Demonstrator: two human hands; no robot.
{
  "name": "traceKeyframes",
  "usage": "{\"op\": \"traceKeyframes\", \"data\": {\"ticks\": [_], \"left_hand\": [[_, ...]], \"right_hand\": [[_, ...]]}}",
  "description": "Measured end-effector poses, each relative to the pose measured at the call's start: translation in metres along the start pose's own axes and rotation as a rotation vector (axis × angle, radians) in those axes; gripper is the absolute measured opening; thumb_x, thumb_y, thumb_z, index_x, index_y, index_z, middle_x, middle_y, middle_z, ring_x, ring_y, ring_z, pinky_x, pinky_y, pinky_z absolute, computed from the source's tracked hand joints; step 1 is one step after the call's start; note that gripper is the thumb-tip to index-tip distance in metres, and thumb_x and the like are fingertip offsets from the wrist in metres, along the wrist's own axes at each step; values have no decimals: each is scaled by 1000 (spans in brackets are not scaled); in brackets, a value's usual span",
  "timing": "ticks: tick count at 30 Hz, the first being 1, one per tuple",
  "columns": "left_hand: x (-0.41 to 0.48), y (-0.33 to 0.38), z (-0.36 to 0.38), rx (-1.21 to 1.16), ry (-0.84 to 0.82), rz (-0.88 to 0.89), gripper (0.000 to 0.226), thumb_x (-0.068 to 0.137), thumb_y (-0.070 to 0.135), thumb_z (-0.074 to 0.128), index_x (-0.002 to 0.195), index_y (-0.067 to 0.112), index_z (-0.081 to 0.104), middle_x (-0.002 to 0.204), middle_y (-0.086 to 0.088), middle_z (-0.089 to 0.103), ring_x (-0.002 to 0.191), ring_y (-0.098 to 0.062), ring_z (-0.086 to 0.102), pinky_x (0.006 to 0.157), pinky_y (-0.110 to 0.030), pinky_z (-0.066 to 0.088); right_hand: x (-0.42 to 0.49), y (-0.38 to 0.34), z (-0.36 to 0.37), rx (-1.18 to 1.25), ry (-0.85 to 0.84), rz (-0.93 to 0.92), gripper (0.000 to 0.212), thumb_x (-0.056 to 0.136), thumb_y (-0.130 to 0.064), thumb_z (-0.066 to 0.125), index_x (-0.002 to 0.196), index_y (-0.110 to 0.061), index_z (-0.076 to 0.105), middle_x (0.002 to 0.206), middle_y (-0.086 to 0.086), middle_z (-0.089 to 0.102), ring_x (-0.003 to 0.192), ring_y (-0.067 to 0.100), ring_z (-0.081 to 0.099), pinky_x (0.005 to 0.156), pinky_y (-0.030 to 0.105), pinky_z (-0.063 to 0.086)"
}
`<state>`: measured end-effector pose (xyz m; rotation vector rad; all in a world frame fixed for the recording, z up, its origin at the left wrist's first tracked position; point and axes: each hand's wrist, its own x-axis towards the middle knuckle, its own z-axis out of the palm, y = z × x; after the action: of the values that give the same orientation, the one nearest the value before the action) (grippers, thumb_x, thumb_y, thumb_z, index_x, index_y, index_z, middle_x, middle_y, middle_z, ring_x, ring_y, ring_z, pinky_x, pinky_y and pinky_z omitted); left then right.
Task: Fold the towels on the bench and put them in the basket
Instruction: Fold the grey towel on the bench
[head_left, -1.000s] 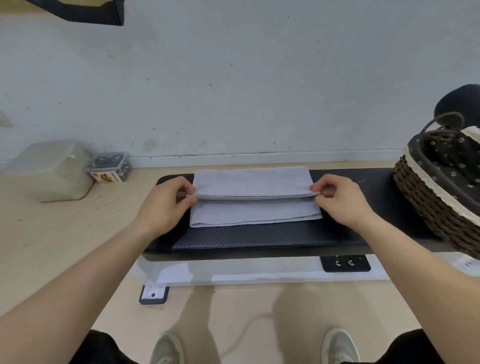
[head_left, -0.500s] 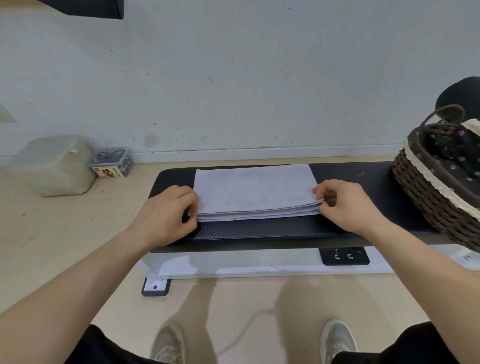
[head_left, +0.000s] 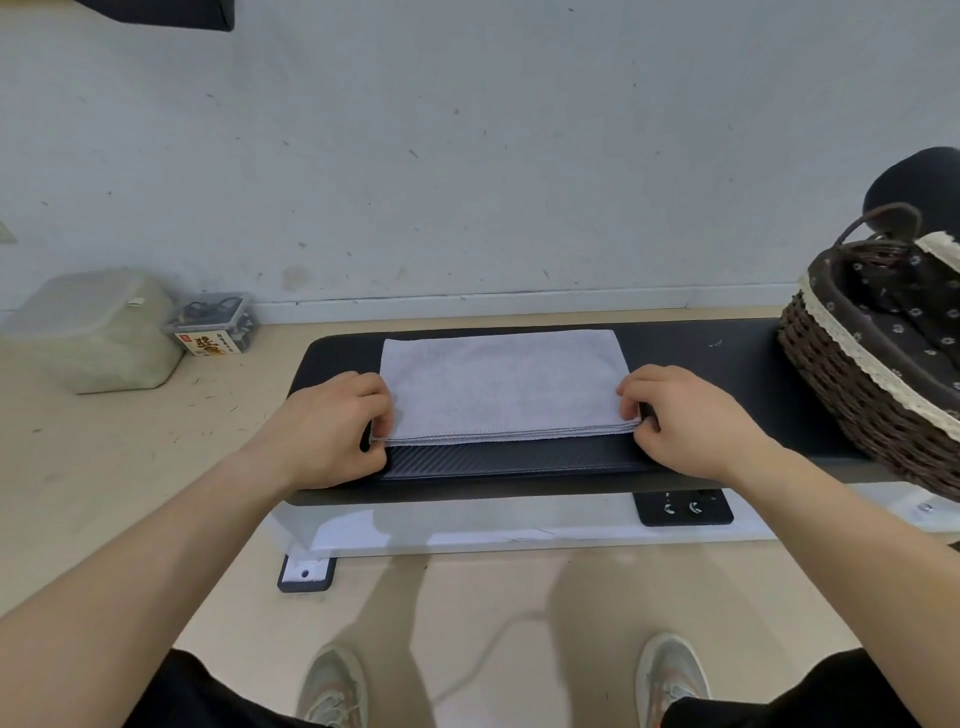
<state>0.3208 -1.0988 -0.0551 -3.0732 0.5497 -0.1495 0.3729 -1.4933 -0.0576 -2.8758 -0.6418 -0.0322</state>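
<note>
A pale grey towel (head_left: 501, 387) lies folded flat in layers on the black bench (head_left: 727, 358), its stacked edges lined up along the near side. My left hand (head_left: 332, 426) pinches the towel's near left corner. My right hand (head_left: 685, 415) pinches the near right corner. A dark wicker basket (head_left: 852, 395) with a flower-print lining and lace trim sits on the bench's right end, partly cut off by the frame edge.
A frosted plastic tub (head_left: 98, 332) and a small clear box (head_left: 213, 327) stand on the floor by the wall at left. A black control panel (head_left: 683, 506) hangs under the bench front. My shoes (head_left: 332, 686) are below, on the beige floor.
Both hands drew the towel's upper layer toward me until its edge met the near edge. The fold now lies flat and the corners stay pinched.
</note>
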Motion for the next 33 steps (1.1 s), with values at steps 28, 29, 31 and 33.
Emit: {"op": "traceKeyframes", "data": {"ticks": [28,29,31,33], "left_hand": [[63,18,41,-180,-213,-405,69,101,57,9,158,22,-9,165,0,-18,153,-19,-10,124,-46,-2],[58,20,39,-186,-225,-403,69,101,57,9,158,22,-10,165,0,-18,153,-19,-10,124,-47,-2],[45,25,35,-185,-257,-380,70,102,57,12,158,22,-9,165,0,-18,153,-19,-10,124,-47,-2],[30,28,31,-208,-224,-361,69,102,57,21,159,24,1,167,1,-7,154,-20,0,124,-46,6]], "right_hand": [[70,-39,45,-26,-158,239,81,97,-68,14,159,-20,-6,166,3,-14,153,19,-12,124,44,-2],[65,-41,44,-30,-166,236,81,97,-68,13,159,-20,-7,166,4,-14,153,19,-13,124,45,-2],[51,-45,42,-42,-187,231,81,96,-68,11,159,-20,-9,166,3,-16,153,19,-14,124,47,-3],[38,-48,39,-67,-196,224,79,97,-67,11,159,-21,-9,166,2,-15,153,20,-13,123,49,-5]]}}
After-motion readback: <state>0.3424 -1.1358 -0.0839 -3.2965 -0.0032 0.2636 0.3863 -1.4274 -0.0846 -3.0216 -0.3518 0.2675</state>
